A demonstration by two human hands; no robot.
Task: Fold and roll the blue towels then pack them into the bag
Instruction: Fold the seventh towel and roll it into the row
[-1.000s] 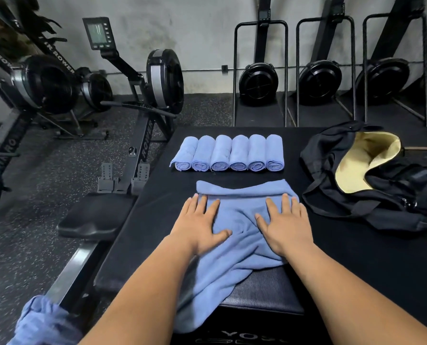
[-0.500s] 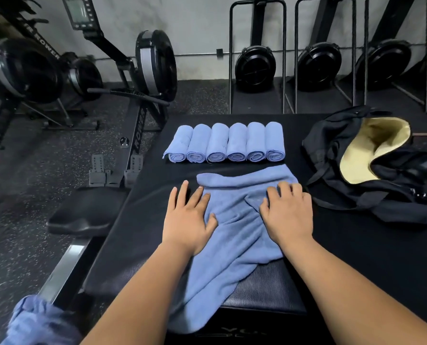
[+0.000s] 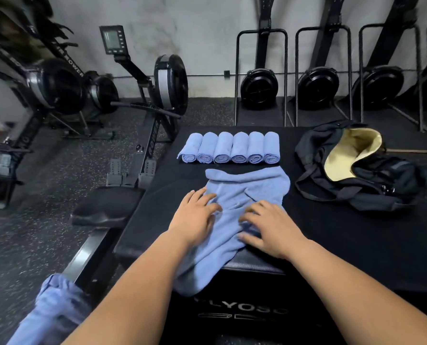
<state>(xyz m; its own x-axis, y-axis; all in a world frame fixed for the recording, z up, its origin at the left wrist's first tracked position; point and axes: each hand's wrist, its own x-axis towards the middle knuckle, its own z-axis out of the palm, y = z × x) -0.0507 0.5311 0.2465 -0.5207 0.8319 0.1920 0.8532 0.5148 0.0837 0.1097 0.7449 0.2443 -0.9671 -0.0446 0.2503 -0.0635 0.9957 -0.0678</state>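
Observation:
A loose blue towel [image 3: 247, 185] lies crumpled on the black padded box [image 3: 331, 240], its lower end hanging over the front edge. My left hand [image 3: 195, 217] rests flat on its left side with the fingers spread. My right hand [image 3: 269, 224] presses on its middle, fingers pointing left and blurred. Several rolled blue towels [image 3: 229, 151] lie in a row behind it. The black bag [image 3: 356, 168] lies open at the right, its yellow lining showing.
More blue cloth [image 3: 55, 312] hangs at the lower left beside the box. A rowing machine [image 3: 142, 115] with its seat [image 3: 105, 207] stands close on the left. Further machines stand upright along the back wall [image 3: 319, 83].
Both hands have slid back towards me over the towel and closer together. The right hand has turned so its fingers point left. The towel is bunched narrower under them.

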